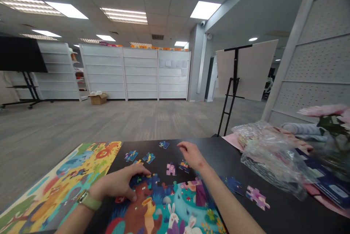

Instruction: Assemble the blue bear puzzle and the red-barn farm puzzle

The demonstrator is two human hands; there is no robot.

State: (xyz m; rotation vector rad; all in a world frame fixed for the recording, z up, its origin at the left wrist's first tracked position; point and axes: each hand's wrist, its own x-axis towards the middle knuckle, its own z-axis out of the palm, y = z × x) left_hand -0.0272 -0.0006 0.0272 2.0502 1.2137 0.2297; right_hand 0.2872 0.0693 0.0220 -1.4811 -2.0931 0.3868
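Observation:
A partly assembled jigsaw puzzle [164, 210] with a brown bear and white rabbits lies on the black table below me. My left hand [124, 182] rests over its upper left corner, thumb on the bear and fingers stretched along the edge, apart from the thumb. Beyond the puzzle's upper right, my right hand [191, 155] hovers low over the table, fingers loosely bent, with nothing visible in them. Close to it are a dark puzzle piece with orange spots [184, 165], a pink puzzle piece [171, 169] and a blue puzzle piece [164, 144].
A yellow animal picture board [71, 179] lies along the left side. More loose pieces lie beyond my left hand, and a pink-purple piece [257, 197] is at right. Clear plastic bags [273, 157] and a flower vase [336, 150] crowd the right side. An easel [232, 88] stands behind.

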